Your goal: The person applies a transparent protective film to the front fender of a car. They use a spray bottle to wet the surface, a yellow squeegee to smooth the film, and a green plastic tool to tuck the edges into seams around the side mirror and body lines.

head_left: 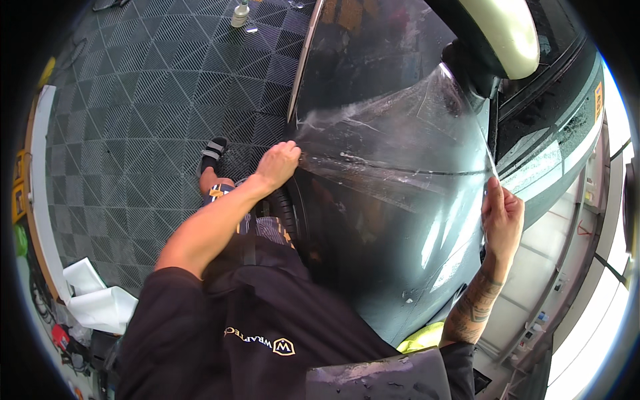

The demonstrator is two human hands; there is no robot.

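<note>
A sheet of clear film point(400, 120) is stretched over the side of a dark, wet car point(347, 260), creased and partly lifted, with taut folds running between my hands. My left hand point(279, 165) is closed on its left edge, close to the panel's outer edge above the wheel. At the window side my right hand point(503, 217) pinches the opposite edge between thumb and fingers. From there the film's rim runs up to a raised point just below the pale yellow-green side mirror point(513, 43). Beads of water and white glare show on the bodywork.
A tyre point(285, 210) shows beside my legs. A spray bottle point(240, 13) stands on the dark tiled floor point(133, 153). Crumpled white sheeting point(100, 303) lies at the lower left, and a bright yellow-green item point(421, 338) is beside my right arm.
</note>
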